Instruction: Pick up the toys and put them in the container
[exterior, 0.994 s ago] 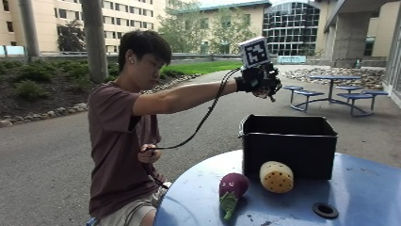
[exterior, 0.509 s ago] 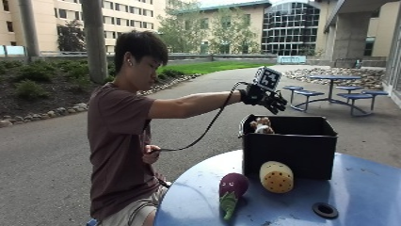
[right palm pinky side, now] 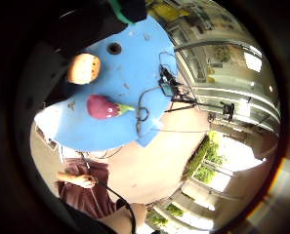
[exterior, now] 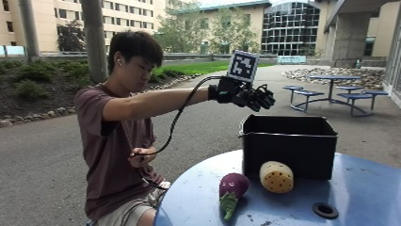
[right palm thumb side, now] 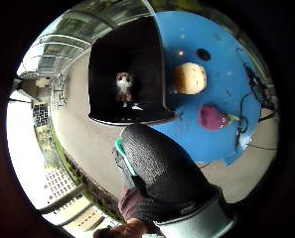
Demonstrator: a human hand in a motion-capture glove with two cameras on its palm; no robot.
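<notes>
Gloved right hand (exterior: 249, 96) hangs above the black bin (exterior: 288, 147), fingers loosely curled, holding nothing; small owl toy (right palm thumb side: 123, 85) inside bin, eggplant (exterior: 230, 187) and yellow toy (exterior: 276, 176) on table beside bin.

the person wears a maroon short-sleeved t-shirt (exterior: 116, 141) and light khaki shorts (exterior: 128, 213). the right hand (exterior: 247, 96) has a black knit glove with a pale cuff.
</notes>
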